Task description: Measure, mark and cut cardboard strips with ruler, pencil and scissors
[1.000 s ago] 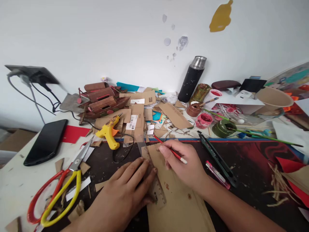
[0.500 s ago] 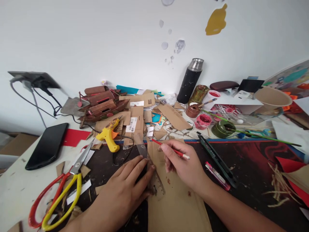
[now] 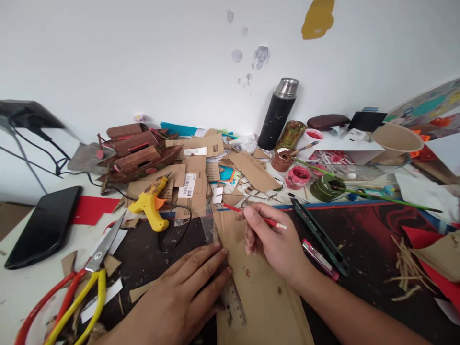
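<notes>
A long strip of brown cardboard [image 3: 266, 297] lies lengthwise in front of me on a dark mat. Along its left edge rests a clear ruler [image 3: 233, 299], scuffed and see-through. My left hand [image 3: 196, 282] lies flat with fingers stretched over the ruler, pressing it to the cardboard; the thumb is mostly hidden. My right hand [image 3: 269, 237] pinches a red pencil [image 3: 232, 207] with a white end. The pencil's tip points left, near the far end of the cardboard and close to the ruler's top.
Left are large scissors [image 3: 97, 258], a yellow glue gun [image 3: 151, 206] and a phone [image 3: 45, 225]. Behind stand a brown model boat [image 3: 143, 158], cardboard scraps [image 3: 251, 170], a black flask [image 3: 278, 115] and paint jars [image 3: 297, 177]. A green cutter [image 3: 319, 237] and a pink pen [image 3: 319, 258] lie right.
The ruler and my left hand have slid toward me along the cardboard. My right hand keeps hold of the pencil near the same spot. The view has turned slightly right.
</notes>
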A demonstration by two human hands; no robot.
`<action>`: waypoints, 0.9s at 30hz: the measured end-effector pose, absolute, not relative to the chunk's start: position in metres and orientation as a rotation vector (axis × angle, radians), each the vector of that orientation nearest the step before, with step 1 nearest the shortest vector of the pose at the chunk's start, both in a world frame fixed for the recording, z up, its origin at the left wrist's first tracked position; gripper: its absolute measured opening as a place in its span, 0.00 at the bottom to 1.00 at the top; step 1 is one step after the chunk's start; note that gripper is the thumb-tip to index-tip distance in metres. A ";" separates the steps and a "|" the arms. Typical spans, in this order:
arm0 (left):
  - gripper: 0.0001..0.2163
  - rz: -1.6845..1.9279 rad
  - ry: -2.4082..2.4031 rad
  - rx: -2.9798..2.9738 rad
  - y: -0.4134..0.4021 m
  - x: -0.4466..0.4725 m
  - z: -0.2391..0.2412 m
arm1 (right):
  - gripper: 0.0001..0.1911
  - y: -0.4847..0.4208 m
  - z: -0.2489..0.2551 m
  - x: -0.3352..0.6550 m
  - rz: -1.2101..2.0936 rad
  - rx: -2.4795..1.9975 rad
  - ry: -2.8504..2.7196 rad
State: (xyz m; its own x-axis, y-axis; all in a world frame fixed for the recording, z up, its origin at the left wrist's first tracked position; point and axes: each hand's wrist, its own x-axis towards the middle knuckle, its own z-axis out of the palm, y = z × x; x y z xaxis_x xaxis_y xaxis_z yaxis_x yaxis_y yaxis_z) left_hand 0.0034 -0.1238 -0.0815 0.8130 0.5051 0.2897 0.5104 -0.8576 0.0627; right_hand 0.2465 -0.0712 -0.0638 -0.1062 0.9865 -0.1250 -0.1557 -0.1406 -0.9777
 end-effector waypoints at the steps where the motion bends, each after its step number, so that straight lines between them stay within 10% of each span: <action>1: 0.19 -0.479 -0.829 -2.957 -0.123 0.003 -0.081 | 0.28 -0.071 -0.064 0.247 1.454 -1.138 -1.086; 27: 0.23 -0.453 -0.944 -2.837 -0.121 0.000 -0.092 | 0.27 -0.074 -0.062 0.244 1.496 -1.174 -1.132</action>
State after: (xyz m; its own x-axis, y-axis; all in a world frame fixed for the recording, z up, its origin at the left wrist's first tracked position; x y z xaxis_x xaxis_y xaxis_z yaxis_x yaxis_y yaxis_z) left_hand -0.0001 -0.1205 -0.0920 0.7609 0.5662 0.3169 0.6013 -0.7989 -0.0165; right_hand 0.2438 -0.0741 -0.0624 -0.1490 0.9752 -0.1635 -0.1078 -0.1804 -0.9777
